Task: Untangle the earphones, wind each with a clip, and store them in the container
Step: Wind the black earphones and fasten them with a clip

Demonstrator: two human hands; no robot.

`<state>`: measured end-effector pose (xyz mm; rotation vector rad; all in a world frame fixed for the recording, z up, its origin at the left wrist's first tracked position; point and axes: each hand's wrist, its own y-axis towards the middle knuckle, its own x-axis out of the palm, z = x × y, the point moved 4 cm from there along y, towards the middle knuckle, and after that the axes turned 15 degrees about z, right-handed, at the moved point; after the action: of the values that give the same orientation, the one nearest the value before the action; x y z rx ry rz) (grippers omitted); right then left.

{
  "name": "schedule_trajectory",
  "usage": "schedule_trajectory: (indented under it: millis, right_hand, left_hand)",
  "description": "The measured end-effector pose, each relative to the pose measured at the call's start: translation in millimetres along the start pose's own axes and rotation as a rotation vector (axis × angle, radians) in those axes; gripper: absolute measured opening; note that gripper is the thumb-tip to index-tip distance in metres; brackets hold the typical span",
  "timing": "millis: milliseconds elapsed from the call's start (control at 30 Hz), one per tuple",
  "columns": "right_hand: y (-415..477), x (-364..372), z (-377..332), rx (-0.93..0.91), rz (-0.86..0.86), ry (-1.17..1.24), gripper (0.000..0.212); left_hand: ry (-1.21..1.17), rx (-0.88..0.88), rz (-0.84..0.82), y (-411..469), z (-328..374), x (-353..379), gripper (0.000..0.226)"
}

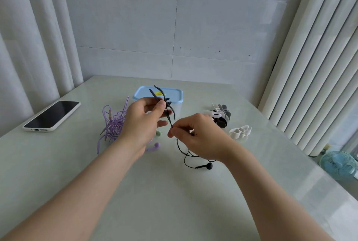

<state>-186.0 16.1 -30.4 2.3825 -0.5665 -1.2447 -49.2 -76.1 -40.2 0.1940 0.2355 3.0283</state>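
Above a pale table point(174, 202), the left hand point(143, 122) grips a dark clip point(164, 101) while the right hand point(195, 134) pinches the black earphone cord point(184, 155); the blue-lidded container point(174, 95) sits behind, purple earphones point(114, 124) tangled beside it.

Left hand point(144, 118) gripping dark clip point(164, 103), right hand point(195, 134) pinching black cable point(182, 148)

A phone point(52, 115) in a white case lies screen-up, its display dark, at the left edge of the pale, glossy surface point(174, 202). White pleated curtains hang in the upper left point(29, 47) and down the right side point(313, 66) of the frame. A grey tiled wall point(155, 27) fills the top centre. A small blue fan point(338, 165) stands at lower right, beyond the surface's edge.
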Motion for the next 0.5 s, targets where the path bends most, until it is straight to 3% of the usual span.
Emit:
schedule_trajectory:
  millis: [100, 233, 400, 500]
  right_hand:
    - [2, -6, -6, -0.036, 0.191, 0.024, 0.019]
    - [3, -25, 0, -0.121, 0.547, -0.183, 0.013]
    - [1, -35, 8, -0.103, 0.664, -0.383, 0.017]
    - [3, -35, 18, 0.05, 0.639, -0.432, 0.016]
  left_hand:
    - [0.119, 0.097, 0.014, 2, -2, -5, 0.005]
    - [0.165, 0.108, -0.178, 2, -4, 0, 0.009]
    - [0.429, 0.358, -0.405, -5, -10, 15, 0.01]
    - [0.468, 0.387, -0.438, -10, -12, 19, 0.014]
